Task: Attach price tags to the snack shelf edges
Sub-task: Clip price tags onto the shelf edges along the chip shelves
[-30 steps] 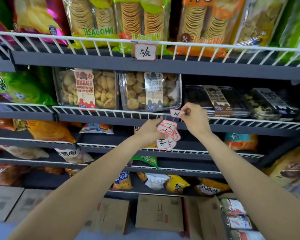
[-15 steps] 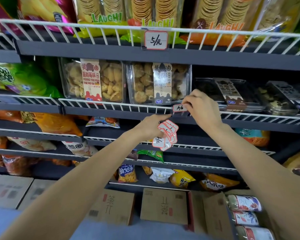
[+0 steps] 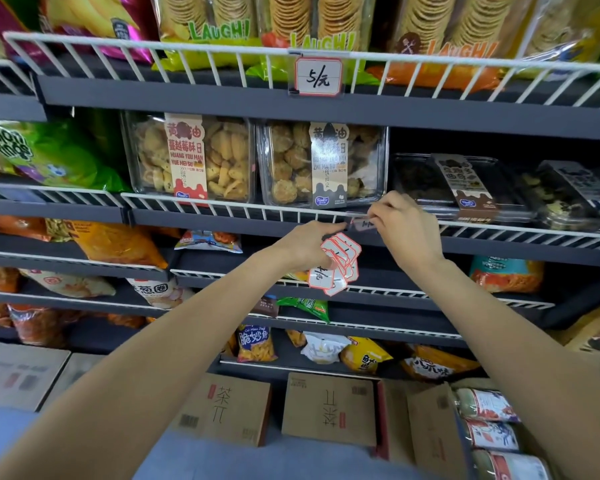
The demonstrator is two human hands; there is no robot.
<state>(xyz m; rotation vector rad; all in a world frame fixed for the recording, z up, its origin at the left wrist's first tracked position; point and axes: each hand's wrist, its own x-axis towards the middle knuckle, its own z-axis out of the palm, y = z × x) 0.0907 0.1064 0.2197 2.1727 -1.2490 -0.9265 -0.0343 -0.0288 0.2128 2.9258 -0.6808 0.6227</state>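
At the shelf rail (image 3: 291, 211), right hand (image 3: 409, 230) now presses price tag (image 3: 362, 224).

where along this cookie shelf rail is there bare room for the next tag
Bare rail runs left of the left hand, below the cookie box; more lies right of the right hand, below the dark trays. Crowded between the hands: tag and tag bunch.

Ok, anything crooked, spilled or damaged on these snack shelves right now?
Nothing damaged or spilled. The 5/元 price tag hangs straight on the top rail. The right hand pinches a tag at the cookie-shelf rail; left hand grips spare tags.
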